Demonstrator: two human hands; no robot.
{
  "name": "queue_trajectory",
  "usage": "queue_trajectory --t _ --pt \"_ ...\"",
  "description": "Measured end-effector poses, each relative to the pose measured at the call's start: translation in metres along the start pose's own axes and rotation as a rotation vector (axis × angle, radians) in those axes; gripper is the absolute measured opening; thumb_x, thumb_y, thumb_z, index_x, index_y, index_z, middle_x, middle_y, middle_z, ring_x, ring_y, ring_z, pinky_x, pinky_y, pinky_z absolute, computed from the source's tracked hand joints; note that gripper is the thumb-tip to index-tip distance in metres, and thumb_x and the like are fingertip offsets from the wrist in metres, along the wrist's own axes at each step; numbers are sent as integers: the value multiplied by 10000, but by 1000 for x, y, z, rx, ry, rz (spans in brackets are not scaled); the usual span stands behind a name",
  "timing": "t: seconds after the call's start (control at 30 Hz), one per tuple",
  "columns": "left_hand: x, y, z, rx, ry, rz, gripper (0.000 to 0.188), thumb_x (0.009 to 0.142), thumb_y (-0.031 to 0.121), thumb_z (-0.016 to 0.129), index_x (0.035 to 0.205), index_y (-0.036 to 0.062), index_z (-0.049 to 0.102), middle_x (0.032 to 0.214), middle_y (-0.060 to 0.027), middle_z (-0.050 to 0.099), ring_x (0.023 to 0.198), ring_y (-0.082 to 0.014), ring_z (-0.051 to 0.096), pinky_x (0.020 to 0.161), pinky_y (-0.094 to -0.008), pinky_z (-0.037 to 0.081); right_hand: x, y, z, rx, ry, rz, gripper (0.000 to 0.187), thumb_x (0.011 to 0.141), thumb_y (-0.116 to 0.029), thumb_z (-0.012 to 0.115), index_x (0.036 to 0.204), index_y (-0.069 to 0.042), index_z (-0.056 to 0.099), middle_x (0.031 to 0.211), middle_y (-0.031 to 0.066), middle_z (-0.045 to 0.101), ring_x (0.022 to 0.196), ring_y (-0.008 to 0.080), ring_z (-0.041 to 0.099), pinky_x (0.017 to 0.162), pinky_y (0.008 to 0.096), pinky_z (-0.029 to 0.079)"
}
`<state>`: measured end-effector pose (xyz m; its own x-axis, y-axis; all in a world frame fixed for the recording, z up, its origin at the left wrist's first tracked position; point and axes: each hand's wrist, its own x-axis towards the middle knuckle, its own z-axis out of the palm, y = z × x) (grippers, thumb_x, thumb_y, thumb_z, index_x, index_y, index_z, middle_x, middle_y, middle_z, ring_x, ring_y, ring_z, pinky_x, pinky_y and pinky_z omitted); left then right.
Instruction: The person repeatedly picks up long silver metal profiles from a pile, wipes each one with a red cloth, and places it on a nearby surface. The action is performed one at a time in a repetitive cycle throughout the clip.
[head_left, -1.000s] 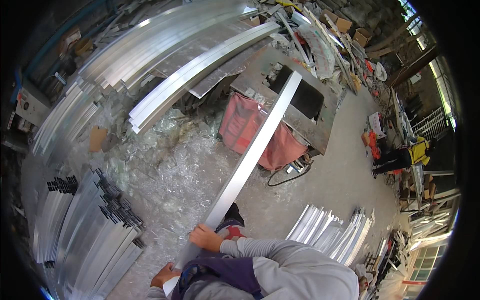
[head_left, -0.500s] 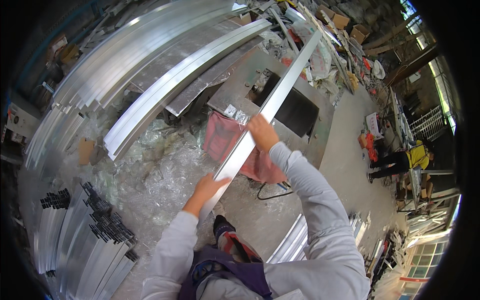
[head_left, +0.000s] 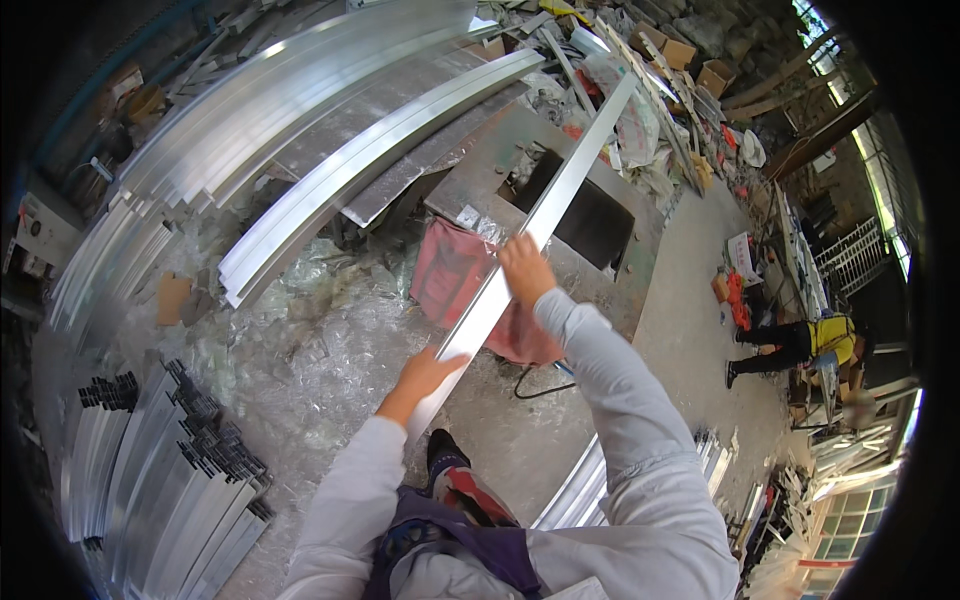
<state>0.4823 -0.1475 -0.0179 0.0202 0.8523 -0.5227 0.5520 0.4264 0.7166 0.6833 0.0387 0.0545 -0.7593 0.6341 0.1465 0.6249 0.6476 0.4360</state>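
Observation:
A long silvery metal profile (head_left: 565, 188) slants from near my body up over a metal machine table (head_left: 470, 195) with a dark rectangular opening. My left hand (head_left: 425, 378) grips the profile near its closer end, thumb lying across the upper face. Further along it, my right hand (head_left: 525, 268) is wrapped over the profile beside the table's front edge; the undersides of both grips are hidden. Below the profile, a red cloth (head_left: 447, 270) hangs from the table's edge.
Stacks of long metal profiles (head_left: 300, 100) lie to the far left, with a separate profile (head_left: 370, 155) nearer the table. Bundled profiles (head_left: 170, 470) sit at lower left, others (head_left: 580, 490) by my right arm. A person in a yellow vest (head_left: 830, 338) bends at the right. Scrap (head_left: 650, 120) is piled beyond.
The profile and both hands have shifted only slightly in view, the grip unchanged. The person at the right has bent further over.

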Motion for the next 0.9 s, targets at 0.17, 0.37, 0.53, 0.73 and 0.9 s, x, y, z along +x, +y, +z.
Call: queue_trajectory --t 0.17,0.37,0.53,0.73,0.9 --pt "-147 -118 4 -188 -107 -120 797 738 599 712 1229 -14 574 1153 -237 640 1092 -329 616 924 -389 467 -80 -160 -48 304 -10 -60 214 781 -110 541 968 -9 557 1051 182 562 1138 360 492 1112 467 309" --pt "-318 -261 14 -249 -105 -315 778 688 538 800 1211 2 587 1102 -165 670 1022 -251 638 894 -354 485 -151 -344 -120 519 -54 -172 226 820 -165 524 1014 -62 579 1033 123 575 1113 291 524 1102 507 287" --pt "-396 -344 36 -443 -105 -438 665 670 429 854 1121 9 604 997 -95 673 905 -169 626 831 -317 501 -173 -412 -161 722 -100 -324 130 814 -165 521 894 -95 595 875 66 548 982 241 546 1066 482 319" --pt "-345 -252 39 -140 189 -287 659 559 493 883 943 16 640 871 -144 663 814 -270 645 744 -362 512 -102 -332 -129 544 -750 -653 212 839 -204 580 1021 -194 688 1022 92 680 1036 301 633 952 514 421" --pt "-203 -125 25 -45 182 -23 644 671 476 809 1052 -6 614 1031 -185 620 1010 -332 594 854 -413 474 -73 -164 -41 439 -219 -474 146 833 -166 569 917 -202 682 909 51 633 956 257 618 789 416 465"
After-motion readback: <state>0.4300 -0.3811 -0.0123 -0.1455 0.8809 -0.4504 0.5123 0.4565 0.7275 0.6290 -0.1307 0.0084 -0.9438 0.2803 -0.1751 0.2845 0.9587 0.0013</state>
